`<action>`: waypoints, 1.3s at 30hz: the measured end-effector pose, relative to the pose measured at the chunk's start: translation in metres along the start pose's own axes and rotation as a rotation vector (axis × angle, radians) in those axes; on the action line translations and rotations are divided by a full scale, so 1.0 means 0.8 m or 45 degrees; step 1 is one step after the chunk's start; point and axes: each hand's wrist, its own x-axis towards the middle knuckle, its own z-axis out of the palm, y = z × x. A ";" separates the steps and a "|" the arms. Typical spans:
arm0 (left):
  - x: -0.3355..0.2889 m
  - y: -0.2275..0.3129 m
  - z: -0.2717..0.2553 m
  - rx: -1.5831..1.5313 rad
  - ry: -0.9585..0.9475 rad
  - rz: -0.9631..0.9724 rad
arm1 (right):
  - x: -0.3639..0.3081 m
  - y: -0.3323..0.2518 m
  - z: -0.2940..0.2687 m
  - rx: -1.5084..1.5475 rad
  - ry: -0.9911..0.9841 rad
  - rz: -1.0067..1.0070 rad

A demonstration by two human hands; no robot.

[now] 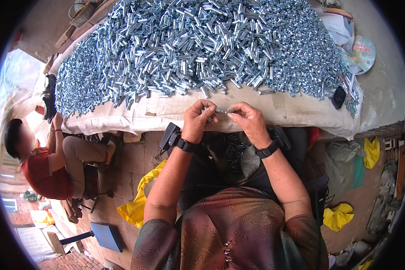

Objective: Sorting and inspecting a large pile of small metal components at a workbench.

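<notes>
Close together over the near edge of the table, my left hand point(198, 119) and my right hand point(248, 122) are both closed in a pinch. A small silvery metal piece point(219, 110) spans the gap between their fingertips, gripped from both sides; its exact kind is too small to make out. More metal shows among the left fingers. Just beyond my hands lies a large heap of shiny short metal tubes point(189, 49). Much smaller metal pieces point(78, 85) are heaped on its left, and similar small pieces point(312, 67) on its right.
Pale cloth point(166, 108) covers the table's near edge. Several dark slender pieces point(233, 150) lie in my lap. A round fan point(362, 54) and a white bag point(337, 29) rest at right. Another person point(49, 166) sits at left. Yellow bags point(338, 217) lie on the floor.
</notes>
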 end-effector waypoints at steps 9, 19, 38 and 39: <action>-0.002 -0.001 0.010 -0.063 -0.058 -0.009 | -0.002 -0.003 0.000 -0.049 0.034 -0.106; 0.004 -0.030 0.030 1.176 -0.138 0.677 | 0.000 -0.007 -0.012 -1.122 0.015 -0.570; 0.041 0.023 -0.016 1.548 0.199 0.598 | 0.035 0.004 -0.072 -1.566 0.474 -0.555; 0.052 0.026 -0.017 1.548 0.198 0.599 | 0.033 0.002 -0.069 -1.511 0.460 -0.557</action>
